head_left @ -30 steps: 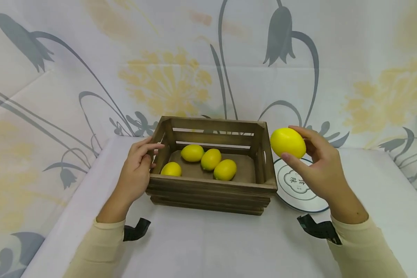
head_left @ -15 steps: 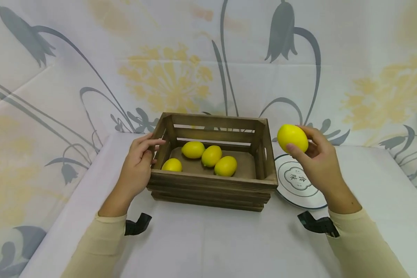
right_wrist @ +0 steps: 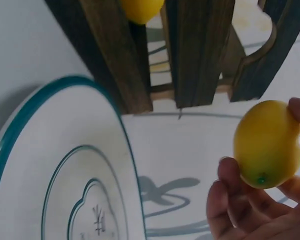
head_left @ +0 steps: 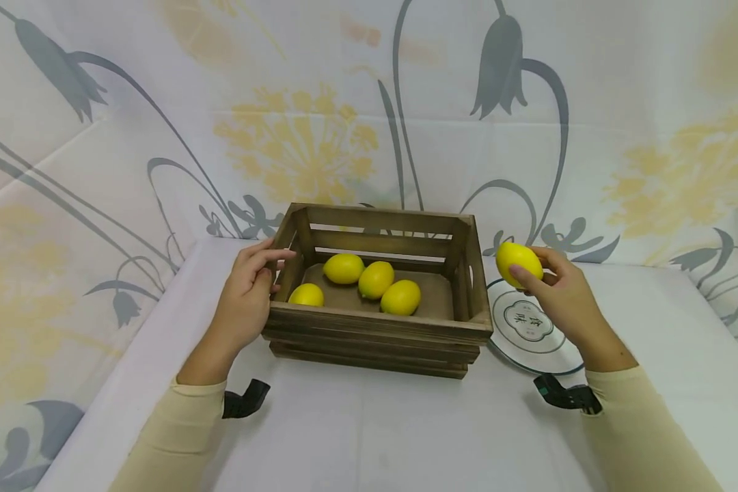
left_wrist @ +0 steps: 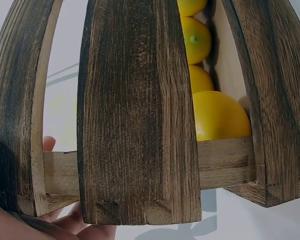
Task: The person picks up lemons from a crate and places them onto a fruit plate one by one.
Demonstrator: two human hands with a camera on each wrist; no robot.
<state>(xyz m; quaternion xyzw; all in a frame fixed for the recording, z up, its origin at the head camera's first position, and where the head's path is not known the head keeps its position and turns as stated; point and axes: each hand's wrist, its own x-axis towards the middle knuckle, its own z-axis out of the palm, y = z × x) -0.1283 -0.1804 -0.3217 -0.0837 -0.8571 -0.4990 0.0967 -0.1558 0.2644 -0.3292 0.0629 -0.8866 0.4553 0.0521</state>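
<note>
In the head view a dark wooden crate (head_left: 378,333) stands mid-table with several yellow lemons (head_left: 400,297) inside. My left hand (head_left: 238,304) holds the crate's left end, its index finger reaching over the rim. In the left wrist view part of that hand (left_wrist: 92,231) shows below the slats. Just right of the crate, my right hand (head_left: 567,295) pinches another lemon (head_left: 509,257) between thumb and fingers, held up over the back of a round white plate (head_left: 529,352). The right wrist view shows that lemon (right_wrist: 264,142) with its green tip facing down.
The plate has a blue-green rim and dark lettering at its centre, and lies close beside the crate's right end. A white cloth (head_left: 357,437) covers the table. Behind rises a flower-printed curtain (head_left: 430,137).
My right hand has carried the lemon a little to the right, away from the crate's right end, and lower over the plate. The left hand stays at the crate.
</note>
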